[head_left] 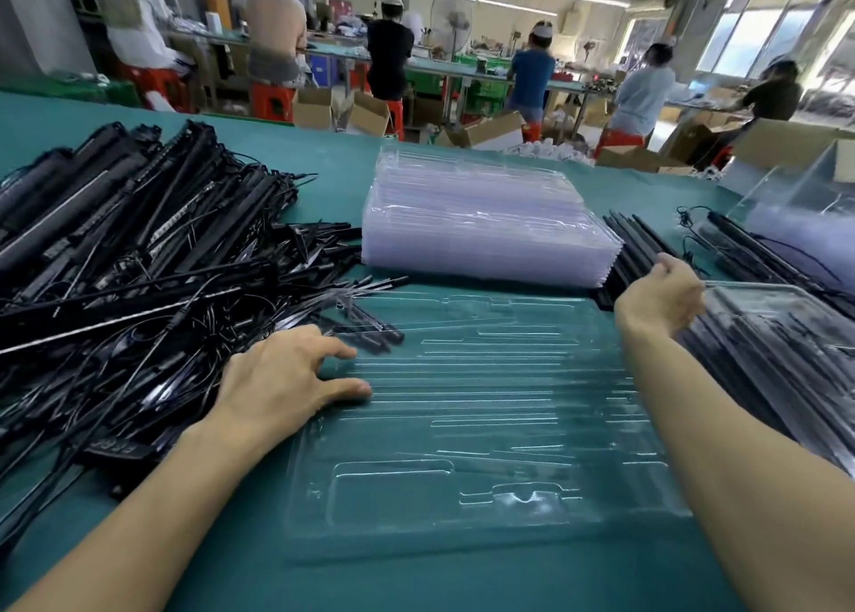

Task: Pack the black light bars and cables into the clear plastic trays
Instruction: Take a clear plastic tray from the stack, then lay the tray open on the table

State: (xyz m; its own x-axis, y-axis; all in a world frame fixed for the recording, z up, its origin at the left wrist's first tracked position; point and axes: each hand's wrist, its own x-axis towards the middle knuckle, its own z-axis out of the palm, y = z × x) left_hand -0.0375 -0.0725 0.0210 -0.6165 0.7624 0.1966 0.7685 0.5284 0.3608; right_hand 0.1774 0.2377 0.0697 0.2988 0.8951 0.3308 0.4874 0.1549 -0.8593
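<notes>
My left hand [287, 380] lies flat, fingers spread and straight, with the fingertips on the left edge of the empty tray [462, 426]. That tray sits on the green table [416, 584] right in front of me, between my forearms, with nothing in its molded slots. My right hand [659, 299] is raised past the tray's far right corner with the fingers curled. It is at the rim of a packed tray [786, 334], but I cannot tell whether it grips that rim. To my left, touching my left hand, is a big tangled pile [139, 264] of black light bars and cables. Beyond the empty tray stands a stack of trays [486, 223], with a row of bars [634, 241] just to its right. Farther back, workers [532, 70] sit at benches among cardboard boxes [486, 133].
</notes>
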